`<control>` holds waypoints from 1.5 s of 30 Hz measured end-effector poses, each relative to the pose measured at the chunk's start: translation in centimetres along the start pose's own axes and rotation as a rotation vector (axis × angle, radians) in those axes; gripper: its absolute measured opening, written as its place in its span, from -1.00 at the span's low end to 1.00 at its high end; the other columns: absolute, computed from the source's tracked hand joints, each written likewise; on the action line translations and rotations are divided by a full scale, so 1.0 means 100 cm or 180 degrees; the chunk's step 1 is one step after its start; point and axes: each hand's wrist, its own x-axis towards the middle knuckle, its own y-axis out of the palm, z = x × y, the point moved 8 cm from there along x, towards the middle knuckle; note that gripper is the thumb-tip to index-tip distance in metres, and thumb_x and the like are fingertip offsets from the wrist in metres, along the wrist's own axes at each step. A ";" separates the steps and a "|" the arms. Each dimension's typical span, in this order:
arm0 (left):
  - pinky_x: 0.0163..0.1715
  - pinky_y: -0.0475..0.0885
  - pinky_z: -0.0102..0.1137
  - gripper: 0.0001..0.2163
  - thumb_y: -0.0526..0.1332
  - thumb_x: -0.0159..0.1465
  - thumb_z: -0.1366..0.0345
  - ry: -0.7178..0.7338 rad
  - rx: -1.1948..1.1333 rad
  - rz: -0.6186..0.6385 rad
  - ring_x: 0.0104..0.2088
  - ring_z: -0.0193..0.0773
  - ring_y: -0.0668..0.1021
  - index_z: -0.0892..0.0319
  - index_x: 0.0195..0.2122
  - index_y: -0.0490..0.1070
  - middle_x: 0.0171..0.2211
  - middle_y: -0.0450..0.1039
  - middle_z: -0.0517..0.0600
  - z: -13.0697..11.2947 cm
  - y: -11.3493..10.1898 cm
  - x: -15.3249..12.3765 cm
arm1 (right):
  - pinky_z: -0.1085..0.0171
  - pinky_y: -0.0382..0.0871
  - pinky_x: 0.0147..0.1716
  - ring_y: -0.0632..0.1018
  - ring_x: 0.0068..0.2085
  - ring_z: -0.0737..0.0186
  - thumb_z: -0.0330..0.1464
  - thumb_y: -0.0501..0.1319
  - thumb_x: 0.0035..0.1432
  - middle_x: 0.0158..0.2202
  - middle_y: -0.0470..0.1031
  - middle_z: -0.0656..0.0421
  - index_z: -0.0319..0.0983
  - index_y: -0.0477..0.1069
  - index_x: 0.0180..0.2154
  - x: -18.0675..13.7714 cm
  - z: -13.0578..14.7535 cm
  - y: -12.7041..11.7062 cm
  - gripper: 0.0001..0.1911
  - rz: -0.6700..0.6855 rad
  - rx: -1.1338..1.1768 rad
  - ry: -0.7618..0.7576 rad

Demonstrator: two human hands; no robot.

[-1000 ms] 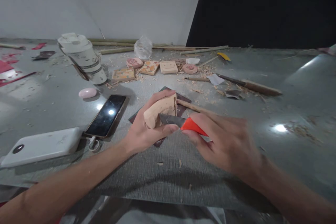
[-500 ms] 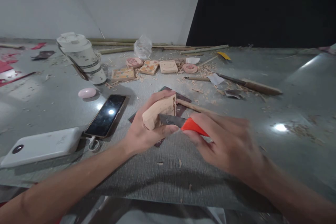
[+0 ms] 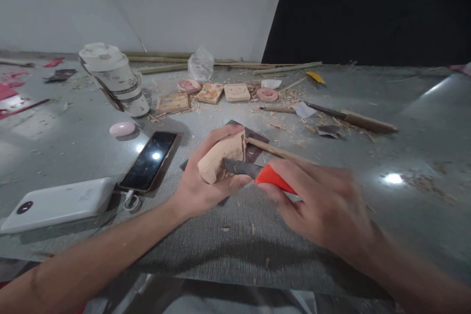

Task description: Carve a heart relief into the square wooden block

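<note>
My left hand is wrapped round a pale, curved block of carved wood, its fingers behind and its thumb along the near side. My right hand grips the red handle of a utility knife. The knife's dark blade points left and its tip touches the near face of the wood. Under the hands lies a dark square sheet, mostly covered. A thin wooden stick runs from the block's right end towards my right hand, which hides its far end.
On the left are a white power bank, a phone, a pink egg-shaped case and a lidded paper cup. Behind, several carved wooden pieces lie among shavings. A chisel-like tool rests at right.
Very little differs. The wood block in my left hand has tipped or shifted slightly left, and the knife stays against it.
</note>
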 end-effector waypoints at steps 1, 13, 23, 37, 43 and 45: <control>0.23 0.60 -0.01 -0.36 0.62 0.22 0.04 0.0024 -0.0037 0.0000 0.20 0.10 0.64 -0.04 0.29 0.51 0.27 0.56 0.10 0.000 0.000 0.000 | 0.21 0.22 -0.50 0.54 -0.48 0.27 -0.30 0.23 0.56 -0.38 0.67 0.16 -0.20 0.46 -0.21 0.000 0.000 0.000 -0.80 0.0003 0.0028 -0.0012; 0.33 0.51 0.10 -0.28 0.62 0.19 0.08 -0.0278 -0.0416 0.0095 0.33 0.19 0.54 -0.07 0.35 0.44 0.35 0.47 0.12 0.013 0.006 -0.005 | 0.17 0.24 -0.49 0.55 -0.48 0.26 -0.31 0.23 0.54 -0.41 0.62 0.19 -0.23 0.48 -0.23 0.001 -0.003 0.002 -0.78 0.0091 0.0135 -0.0020; 0.23 0.56 -0.06 -0.32 0.61 0.23 0.16 -0.0052 -0.0186 0.0008 0.19 0.04 0.60 -0.09 0.34 0.43 0.25 0.48 0.07 0.006 0.004 -0.002 | 0.19 0.11 -0.51 0.48 -0.52 0.29 -0.26 0.25 0.52 -0.48 0.54 0.23 -0.22 0.51 -0.28 -0.002 -0.005 0.005 -0.73 0.0076 0.0005 0.0114; 0.23 0.55 0.02 -0.21 0.62 0.18 -0.06 -0.0202 -0.0162 0.0069 0.19 0.10 0.60 -0.13 0.38 0.38 0.26 0.48 0.09 0.014 0.003 -0.004 | 0.18 0.16 -0.49 0.43 -0.50 0.29 -0.26 0.26 0.51 -0.46 0.52 0.25 -0.22 0.49 -0.29 -0.003 -0.004 0.005 -0.73 0.0091 0.0122 0.0087; 0.29 0.51 0.00 -0.21 0.62 0.19 0.01 -0.0180 -0.0265 0.0096 0.24 0.08 0.56 -0.06 0.39 0.35 0.29 0.46 0.12 0.015 0.004 -0.005 | 0.17 0.15 -0.48 0.41 -0.50 0.29 -0.26 0.25 0.52 -0.47 0.49 0.25 -0.22 0.48 -0.30 -0.002 -0.004 0.007 -0.72 0.0112 0.0139 0.0071; 0.27 0.52 -0.03 -0.23 0.62 0.21 0.04 -0.0111 -0.0277 0.0111 0.22 0.06 0.57 -0.08 0.40 0.37 0.27 0.46 0.10 0.014 0.004 -0.004 | 0.18 0.14 -0.48 0.41 -0.50 0.29 -0.27 0.24 0.52 -0.46 0.49 0.25 -0.22 0.49 -0.29 -0.002 -0.004 0.007 -0.73 0.0114 0.0135 0.0067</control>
